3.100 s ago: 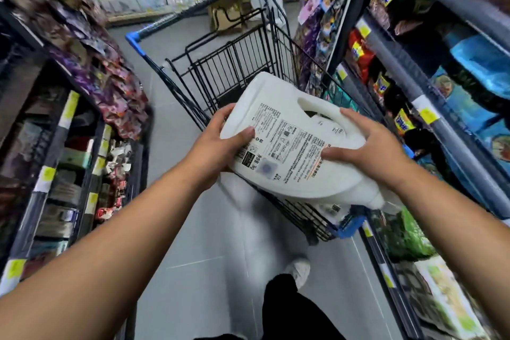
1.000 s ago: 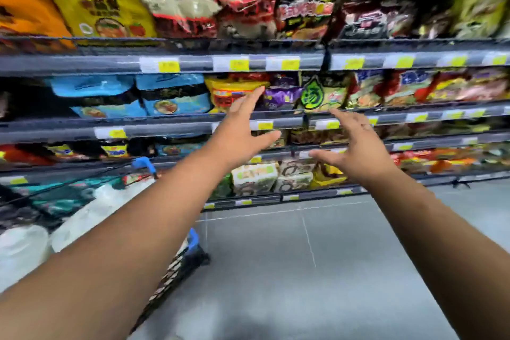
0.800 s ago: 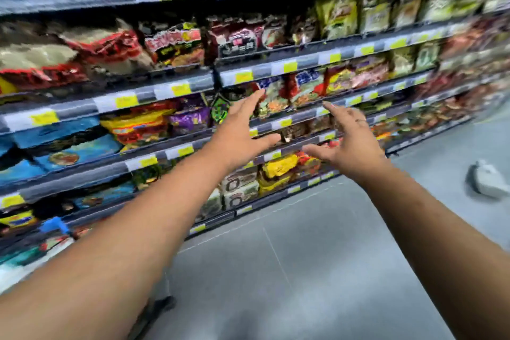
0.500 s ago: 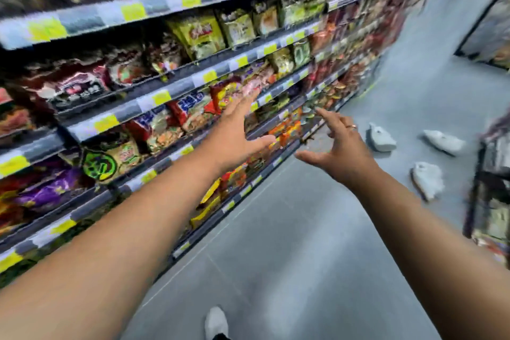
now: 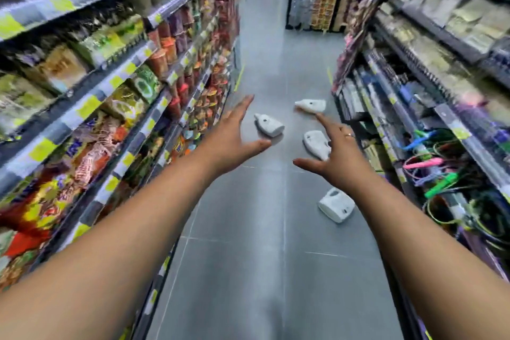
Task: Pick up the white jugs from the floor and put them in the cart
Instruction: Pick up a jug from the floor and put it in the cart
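The person has turned away from the cart, which is out of sight now. The left hand [image 5: 230, 141] and the right hand [image 5: 336, 157] reach out, fingers spread wide, holding nothing. Four white jugs [image 5: 269, 125] lie tipped over on the grey floor [image 5: 262, 257] ahead, well apart from the hands. The nearest jug [image 5: 336, 205], by the right shelf [image 5: 414, 91], looks like the next one to fetch.

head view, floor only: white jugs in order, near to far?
nearest jug, by the right-hand shelves → second jug, partly hidden behind the right hand → third jug, left of centre → farthest jug.
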### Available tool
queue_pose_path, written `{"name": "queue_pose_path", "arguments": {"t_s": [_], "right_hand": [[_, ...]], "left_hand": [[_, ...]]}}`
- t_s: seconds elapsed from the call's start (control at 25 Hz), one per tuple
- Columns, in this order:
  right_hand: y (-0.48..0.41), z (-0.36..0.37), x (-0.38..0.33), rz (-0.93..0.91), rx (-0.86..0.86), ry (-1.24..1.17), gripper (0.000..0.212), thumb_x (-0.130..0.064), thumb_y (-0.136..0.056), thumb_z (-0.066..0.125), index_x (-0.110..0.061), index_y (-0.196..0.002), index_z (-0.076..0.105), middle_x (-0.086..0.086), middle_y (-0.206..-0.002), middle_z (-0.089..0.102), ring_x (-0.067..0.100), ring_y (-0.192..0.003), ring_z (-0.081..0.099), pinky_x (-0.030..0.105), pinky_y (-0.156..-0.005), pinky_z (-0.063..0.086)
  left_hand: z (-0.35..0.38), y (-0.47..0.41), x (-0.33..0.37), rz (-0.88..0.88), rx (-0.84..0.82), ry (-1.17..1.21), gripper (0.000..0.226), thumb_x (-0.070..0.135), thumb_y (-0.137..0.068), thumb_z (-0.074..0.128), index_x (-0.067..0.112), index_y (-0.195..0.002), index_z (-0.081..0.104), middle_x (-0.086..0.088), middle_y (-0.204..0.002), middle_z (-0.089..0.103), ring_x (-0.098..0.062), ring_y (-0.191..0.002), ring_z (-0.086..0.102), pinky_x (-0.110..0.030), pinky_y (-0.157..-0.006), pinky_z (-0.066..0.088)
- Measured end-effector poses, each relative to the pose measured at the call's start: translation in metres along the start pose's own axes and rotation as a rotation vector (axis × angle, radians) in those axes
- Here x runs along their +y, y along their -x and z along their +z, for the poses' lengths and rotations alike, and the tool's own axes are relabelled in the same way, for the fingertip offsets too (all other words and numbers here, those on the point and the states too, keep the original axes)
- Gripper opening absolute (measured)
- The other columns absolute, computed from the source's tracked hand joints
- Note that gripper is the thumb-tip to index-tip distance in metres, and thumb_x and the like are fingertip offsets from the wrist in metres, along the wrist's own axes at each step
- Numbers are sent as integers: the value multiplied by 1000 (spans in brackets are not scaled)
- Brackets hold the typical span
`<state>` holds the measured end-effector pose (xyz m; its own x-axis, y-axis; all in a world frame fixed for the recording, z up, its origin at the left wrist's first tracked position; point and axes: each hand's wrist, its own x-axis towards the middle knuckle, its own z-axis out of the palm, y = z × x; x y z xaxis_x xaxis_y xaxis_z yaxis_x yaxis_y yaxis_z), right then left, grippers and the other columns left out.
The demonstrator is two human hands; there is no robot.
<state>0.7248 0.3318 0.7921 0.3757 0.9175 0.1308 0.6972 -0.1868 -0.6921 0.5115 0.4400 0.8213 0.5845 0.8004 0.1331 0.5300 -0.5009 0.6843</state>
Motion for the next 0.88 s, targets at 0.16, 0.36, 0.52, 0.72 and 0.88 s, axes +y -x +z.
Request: {"name": "queue_pose_path", "arguments": {"t_s": [0.16, 0.36, 0.52, 0.72, 0.88], "right_hand": [[-47, -18, 59, 134, 64, -44, 103, -42, -69, 86, -36, -153, 27, 2, -150, 29, 17, -130, 43, 27, -107, 34], [-148, -49, 163, 220, 129, -88, 103, -44, -68, 87, -37, -152, 27, 3, -149, 30, 19, -131, 43, 30, -110, 34], [-224, -84, 235, 291, 156, -93, 104, -47, -67, 86, -35, -153, 28, 4, -151, 29, 21, -136, 41, 25, -107, 32], [-293, -108, 306, 412, 193, -114, 105, -44, -69, 87, -35, -154, 27, 8, -156, 23, 25, -138, 39, 27, -107, 31], [-340, -99, 372, 540, 265, -131, 102, -42, -70, 86, -37, -153, 27, 7, -155, 25, 20, -141, 34, 22, -102, 27]], "left_hand": [[58, -93, 6, 41, -134, 52, 96, 37, -83, 77, 31, -157, 16, -3, -158, 33, -19, -143, 35, -24, -109, 28], [143, -224, 28, 85, -224, 32, 96, 40, -83, 77, 29, -158, 17, -5, -157, 35, -19, -144, 33, -30, -117, 25], [198, -325, 55, 87, -297, 28, 95, 40, -84, 76, 29, -158, 18, -5, -157, 34, -19, -145, 32, -29, -116, 25], [259, -432, 67, 98, -416, 31, 94, 38, -85, 76, 31, -157, 16, -6, -155, 35, -20, -141, 37, -22, -106, 28], [327, -528, 53, 120, -537, 29, 92, 38, -84, 76, 33, -156, 19, -6, -152, 38, -22, -139, 40, -28, -111, 32]]}}
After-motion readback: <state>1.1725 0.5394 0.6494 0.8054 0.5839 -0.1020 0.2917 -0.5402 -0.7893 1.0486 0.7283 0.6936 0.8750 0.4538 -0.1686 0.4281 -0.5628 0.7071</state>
